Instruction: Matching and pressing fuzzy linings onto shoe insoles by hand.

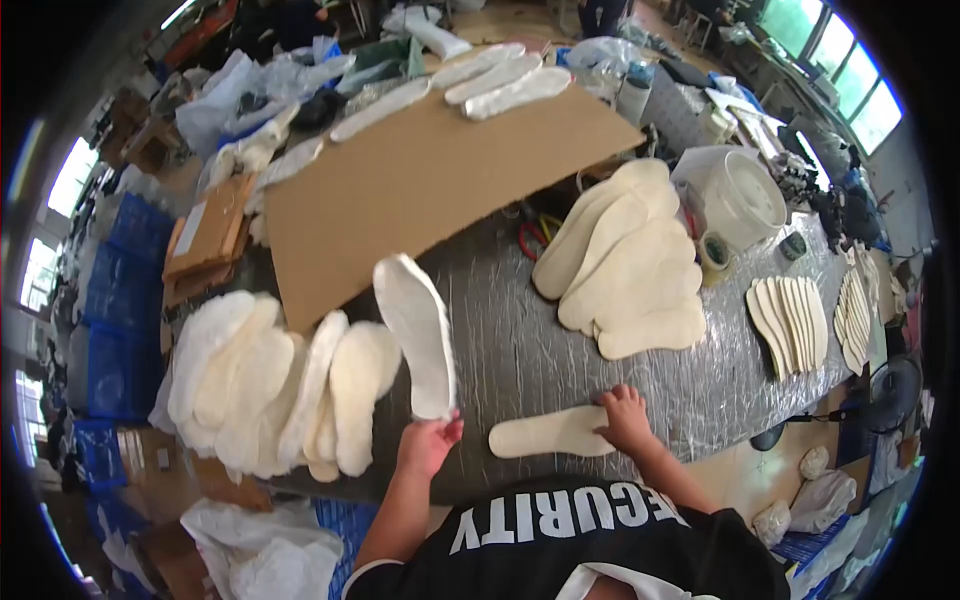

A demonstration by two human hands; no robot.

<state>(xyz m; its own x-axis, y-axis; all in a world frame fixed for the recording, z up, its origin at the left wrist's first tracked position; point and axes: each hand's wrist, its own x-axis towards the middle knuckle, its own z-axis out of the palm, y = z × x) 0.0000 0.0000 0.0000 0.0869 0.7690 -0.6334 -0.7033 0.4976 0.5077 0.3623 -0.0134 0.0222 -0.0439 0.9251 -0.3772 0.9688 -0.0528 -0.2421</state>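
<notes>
My left hand (428, 445) pinches the lower end of a white fleece-edged insole (420, 330), held up with its pale flat face showing. On the dark table in front of me lies a cream insole (548, 433), flat and pointing sideways. My right hand (626, 420) rests on the right end of it, with its fingers apart. Left of the raised insole is a pile of fluffy fleece insoles (255, 385). Ahead of my right hand sits a fanned heap of smooth cream insoles (640, 270).
A large cardboard sheet (420, 185) covers the far table, with white insoles (515, 92) along its back edge. At right stand a white bucket (745, 200), a small jar (714, 252) and a row of cream insoles (787, 325). Red-handled scissors (535, 238) lie near the cardboard.
</notes>
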